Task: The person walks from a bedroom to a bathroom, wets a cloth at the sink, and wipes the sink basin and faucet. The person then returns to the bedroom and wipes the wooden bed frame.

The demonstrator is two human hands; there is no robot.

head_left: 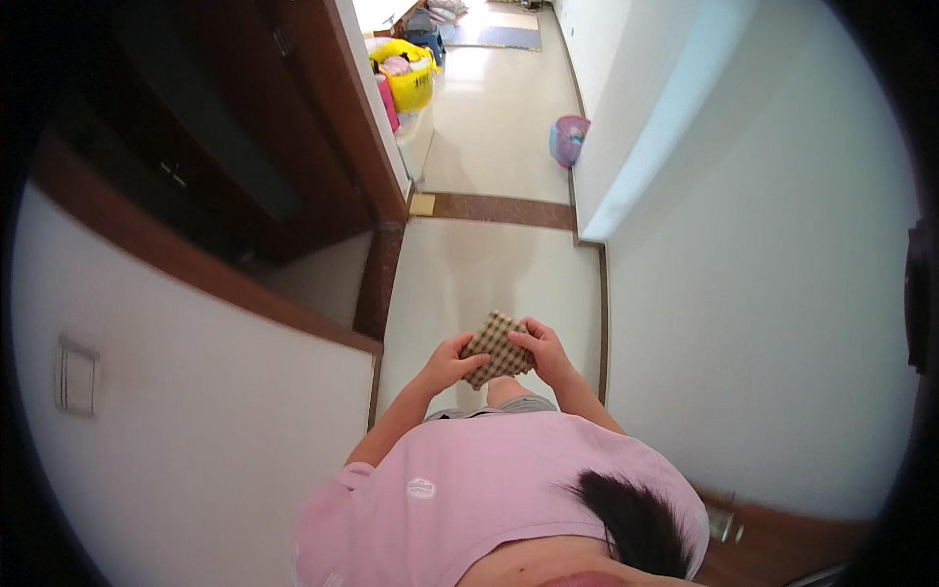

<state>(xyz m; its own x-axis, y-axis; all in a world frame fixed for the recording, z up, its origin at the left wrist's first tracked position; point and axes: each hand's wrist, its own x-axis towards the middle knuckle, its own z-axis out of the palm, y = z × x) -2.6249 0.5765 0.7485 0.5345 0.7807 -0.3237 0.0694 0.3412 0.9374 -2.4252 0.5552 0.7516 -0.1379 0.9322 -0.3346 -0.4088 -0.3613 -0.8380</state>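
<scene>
A folded checkered cloth (499, 351) in brown and cream is held in front of my body, above the pale tiled floor. My left hand (541, 348) grips its right side, thumb on top. On its left side, my right hand (452, 362) closes on the edge with the thumb lying across the top face. The fingers beneath the cloth are mostly hidden.
A narrow hallway runs ahead between white walls, crossed by a brown floor strip (506, 209). A dark wooden door (242, 132) stands at the left. Farther on are a yellow bag (412, 86), a pink and blue waste basket (567, 143) and a floor mat (495, 37).
</scene>
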